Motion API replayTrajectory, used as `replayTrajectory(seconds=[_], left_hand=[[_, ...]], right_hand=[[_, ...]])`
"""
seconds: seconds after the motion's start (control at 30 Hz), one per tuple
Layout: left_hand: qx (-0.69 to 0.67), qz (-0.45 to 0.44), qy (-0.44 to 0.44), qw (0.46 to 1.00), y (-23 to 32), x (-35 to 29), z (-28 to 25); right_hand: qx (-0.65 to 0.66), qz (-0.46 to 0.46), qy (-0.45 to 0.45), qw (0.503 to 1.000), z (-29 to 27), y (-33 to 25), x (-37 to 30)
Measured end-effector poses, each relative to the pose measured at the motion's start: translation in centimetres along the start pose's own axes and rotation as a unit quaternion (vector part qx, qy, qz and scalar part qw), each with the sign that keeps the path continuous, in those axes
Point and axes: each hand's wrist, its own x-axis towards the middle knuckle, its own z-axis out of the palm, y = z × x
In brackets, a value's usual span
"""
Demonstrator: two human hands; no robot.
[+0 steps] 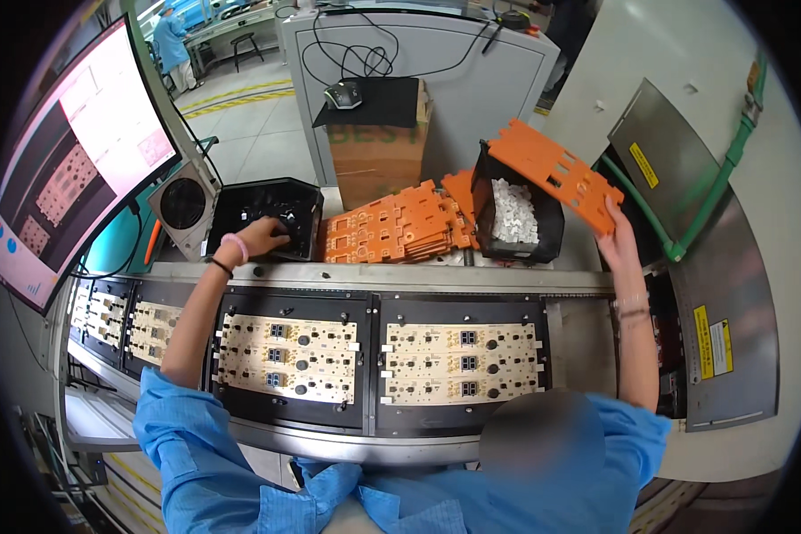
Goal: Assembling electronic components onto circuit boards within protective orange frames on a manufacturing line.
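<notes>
My left hand (262, 238) reaches into a black bin (308, 198) of small dark parts, its fingers curled down among them. What those fingers pinch is hidden. On the right, my right hand (618, 238) grips the lower corner of an orange slotted panel (556, 174), which is tilted above a second black bin (543, 254) holding small white pieces (513, 214). Between the bins lies a stack of similar orange panels (392, 227). Nearer me, two cream circuit boards (285, 360) (461, 363) with black components sit in black carrier frames on the line.
More framed boards (154, 327) continue left along the metal rail (400, 278). A monitor (80, 151) and a small fan (183, 202) stand at left. Behind the bins is a cardboard box (378, 165) bearing a mouse (343, 94). Green pipes (730, 160) run along the right. Another person (171, 44) is far back.
</notes>
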Motion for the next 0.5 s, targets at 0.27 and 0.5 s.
replayTrajectory(seconds=[0.27,0.5], left_hand=[[0.012,-0.029,0.035,0.999,-1.9,0.1,-0.9],[0.055,0.143,0.186,0.971,12.8,0.4,-0.4]], right_hand=[[-0.154,0.033,0.087,0.984,-1.7,3.0,6.5],[-0.276,0.053,0.081,0.956,-0.8,3.6,5.5]])
